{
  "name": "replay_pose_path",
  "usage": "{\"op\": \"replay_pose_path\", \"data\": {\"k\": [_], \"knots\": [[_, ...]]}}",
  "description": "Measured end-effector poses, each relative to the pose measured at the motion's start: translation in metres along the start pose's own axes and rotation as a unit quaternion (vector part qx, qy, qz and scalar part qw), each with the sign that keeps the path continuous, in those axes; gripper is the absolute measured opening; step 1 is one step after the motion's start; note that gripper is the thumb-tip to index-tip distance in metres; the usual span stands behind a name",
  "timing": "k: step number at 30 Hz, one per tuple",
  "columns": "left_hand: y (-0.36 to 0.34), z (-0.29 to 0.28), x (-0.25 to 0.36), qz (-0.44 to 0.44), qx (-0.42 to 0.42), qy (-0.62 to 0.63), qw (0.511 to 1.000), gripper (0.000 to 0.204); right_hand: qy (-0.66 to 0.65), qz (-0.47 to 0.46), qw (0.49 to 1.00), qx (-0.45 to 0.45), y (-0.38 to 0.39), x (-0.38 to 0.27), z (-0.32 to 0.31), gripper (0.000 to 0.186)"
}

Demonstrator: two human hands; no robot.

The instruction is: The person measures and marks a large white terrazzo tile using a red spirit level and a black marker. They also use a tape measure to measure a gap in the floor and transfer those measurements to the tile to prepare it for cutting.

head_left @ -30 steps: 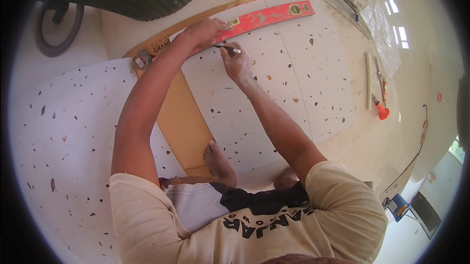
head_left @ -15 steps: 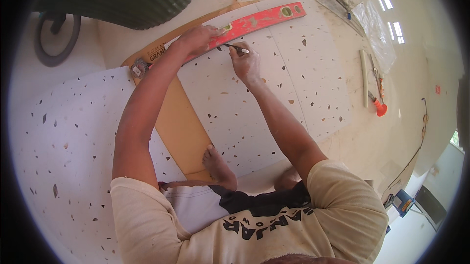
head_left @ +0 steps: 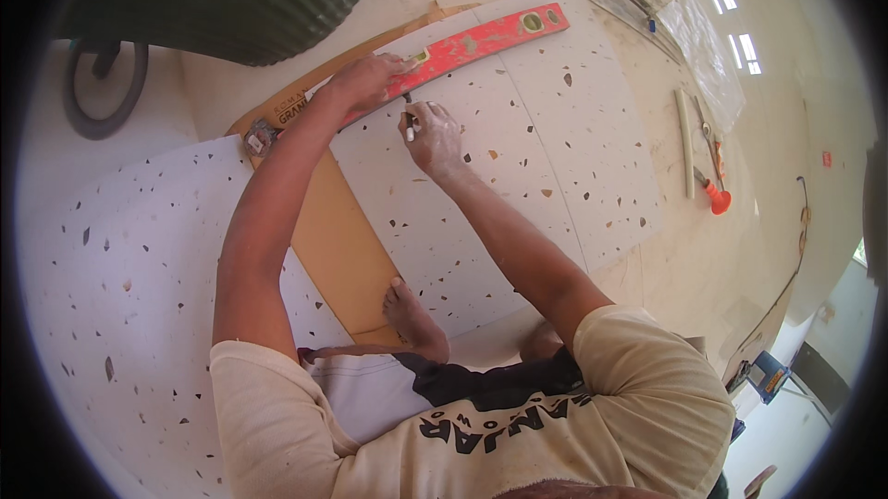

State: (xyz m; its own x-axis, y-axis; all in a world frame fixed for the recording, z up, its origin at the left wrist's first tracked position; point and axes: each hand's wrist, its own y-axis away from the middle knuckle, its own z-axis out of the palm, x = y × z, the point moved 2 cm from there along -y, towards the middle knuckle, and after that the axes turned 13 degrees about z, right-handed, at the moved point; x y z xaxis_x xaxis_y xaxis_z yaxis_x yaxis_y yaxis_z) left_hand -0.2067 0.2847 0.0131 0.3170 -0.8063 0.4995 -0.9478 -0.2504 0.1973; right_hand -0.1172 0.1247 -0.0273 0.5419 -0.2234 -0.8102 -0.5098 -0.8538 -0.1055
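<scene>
A worn red spirit level (head_left: 486, 37) lies slantwise across the far part of a white slab with dark and brown flecks (head_left: 490, 221). My left hand (head_left: 366, 81) is closed over the level's left part, fingers on its top, holding it against the slab. Just on the near side of the level, my right hand (head_left: 435, 140) pinches a dark marker with a pale end (head_left: 410, 127). The marker's tip points at the level's lower edge; whether it touches the slab I cannot tell.
Brown cardboard (head_left: 347, 231) lies under the slab, beside another flecked slab (head_left: 139, 286). A tape measure (head_left: 260, 136) sits near my left forearm. A dark green ribbed container (head_left: 277, 0) stands far left. An orange-handled tool (head_left: 717, 197) and plastic sheeting (head_left: 703, 55) lie right.
My right hand has moved left along the level with the marker, which now stands more upright in the picture. My left hand still holds the level in place.
</scene>
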Motion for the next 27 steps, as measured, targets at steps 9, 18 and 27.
{"op": "replay_pose_path", "data": {"k": [9, 18, 27], "knots": [[0.001, -0.005, 0.007, -0.015, -0.016, -0.012, 1.000, 0.082, -0.037, 0.037, 0.998, -0.029, -0.003, -0.003, 0.004, 0.014], [0.001, -0.004, 0.005, -0.023, -0.014, 0.006, 1.000, 0.081, -0.098, 0.200, 0.975, 0.023, -0.049, 0.030, -0.049, 0.017], [0.001, -0.005, 0.008, -0.038, -0.028, 0.003, 0.999, 0.079, -0.085, 0.238, 0.965, 0.071, -0.079, 0.045, -0.083, 0.018]]}}
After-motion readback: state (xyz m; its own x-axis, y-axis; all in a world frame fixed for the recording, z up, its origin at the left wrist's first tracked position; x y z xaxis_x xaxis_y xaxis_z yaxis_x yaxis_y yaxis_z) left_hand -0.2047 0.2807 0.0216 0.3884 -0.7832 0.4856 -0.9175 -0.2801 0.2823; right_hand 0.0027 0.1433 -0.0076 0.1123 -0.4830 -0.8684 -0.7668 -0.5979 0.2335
